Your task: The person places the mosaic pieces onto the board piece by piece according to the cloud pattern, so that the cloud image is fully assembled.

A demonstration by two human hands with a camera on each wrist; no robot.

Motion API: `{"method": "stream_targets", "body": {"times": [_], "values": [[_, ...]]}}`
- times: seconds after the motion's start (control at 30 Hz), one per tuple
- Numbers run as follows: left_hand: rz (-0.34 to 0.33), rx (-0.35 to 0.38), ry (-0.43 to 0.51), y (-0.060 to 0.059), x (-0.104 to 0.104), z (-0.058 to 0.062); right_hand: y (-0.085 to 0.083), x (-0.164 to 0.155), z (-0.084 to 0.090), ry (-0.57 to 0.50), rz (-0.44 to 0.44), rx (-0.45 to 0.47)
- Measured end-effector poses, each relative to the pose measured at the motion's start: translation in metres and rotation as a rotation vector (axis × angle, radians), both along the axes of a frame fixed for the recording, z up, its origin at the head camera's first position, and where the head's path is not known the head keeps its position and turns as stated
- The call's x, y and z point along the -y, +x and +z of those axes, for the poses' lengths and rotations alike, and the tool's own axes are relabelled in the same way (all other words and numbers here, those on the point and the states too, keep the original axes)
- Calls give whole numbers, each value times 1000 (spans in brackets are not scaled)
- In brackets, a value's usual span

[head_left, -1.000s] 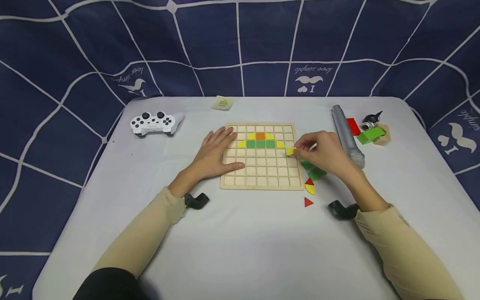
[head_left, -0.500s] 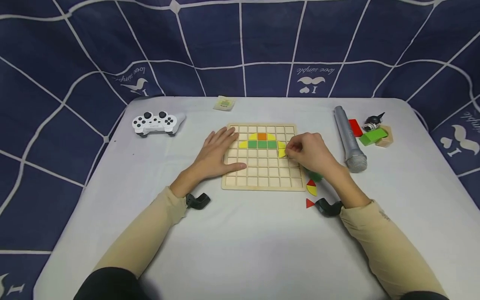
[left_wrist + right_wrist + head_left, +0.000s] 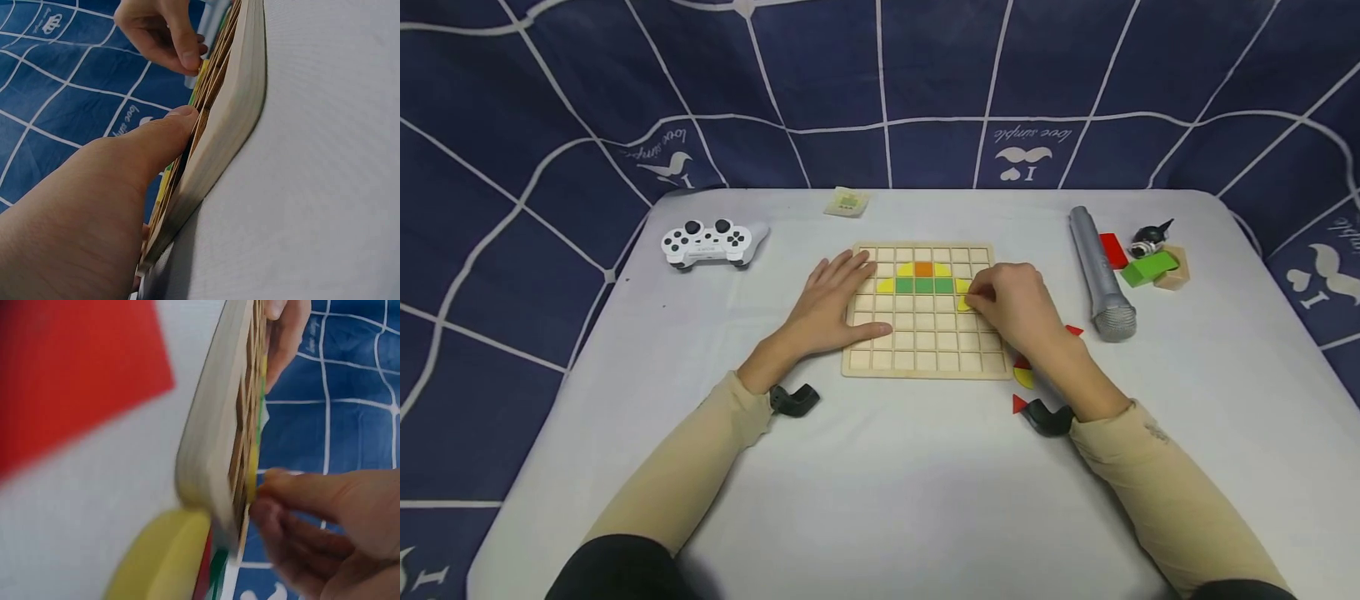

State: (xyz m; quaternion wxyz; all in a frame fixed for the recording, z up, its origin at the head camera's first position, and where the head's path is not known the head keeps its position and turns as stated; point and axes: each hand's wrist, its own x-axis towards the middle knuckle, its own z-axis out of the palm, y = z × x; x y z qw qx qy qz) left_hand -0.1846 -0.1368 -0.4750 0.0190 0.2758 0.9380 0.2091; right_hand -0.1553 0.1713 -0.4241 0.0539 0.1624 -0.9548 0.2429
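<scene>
Here, my right hand [image 3: 1011, 304] has its fingertips pinched together on a yellow piece [image 3: 962, 304], pressing it into a cell of the wooden grid board [image 3: 925, 367], right of centre, just nearer than the coloured row. My left hand [image 3: 829, 307] lies flat on the board's left edge, fingers straight and slightly spread. Already in the board's far cells sit an orange square [image 3: 923, 269], green squares [image 3: 923, 286] and yellow corner pieces. Just right of the board, loose red and yellow pieces [image 3: 1022, 379] lie on the table [image 3: 880, 483]. Farther right lies a microphone [image 3: 1099, 273], far left a white game controller [image 3: 706, 242].
</scene>
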Motion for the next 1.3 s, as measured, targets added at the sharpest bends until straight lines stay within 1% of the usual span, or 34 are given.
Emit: {"method": "stream_targets", "body": {"times": [0.13,0.3,0.47,0.63,0.8,0.87,1.0,1.1,1.2,1.3], "values": [[-2,2,0,0,-2,2,0,-6,2,-61,44,19],[-7,-5,2,0,-4,4,0,-8,4,-77,96,68],[-5,-8,1,0,-4,6,-1,-9,7,-85,105,69],[-3,-10,-1,0,-5,6,3,-17,19,-107,97,83],[-3,-4,-1,0,-6,4,10,-34,27,-75,98,90],[-3,-4,1,0,-6,4,14,-42,28,-47,85,110],[-5,-7,-4,0,-5,5,22,-55,23,23,40,192],[-6,-7,-8,0,-4,4,23,-58,19,60,15,248],[-6,-2,-9,0,-3,3,22,-57,16,68,2,278],[-3,4,-6,1,-1,3,22,-56,16,61,1,289]]}}
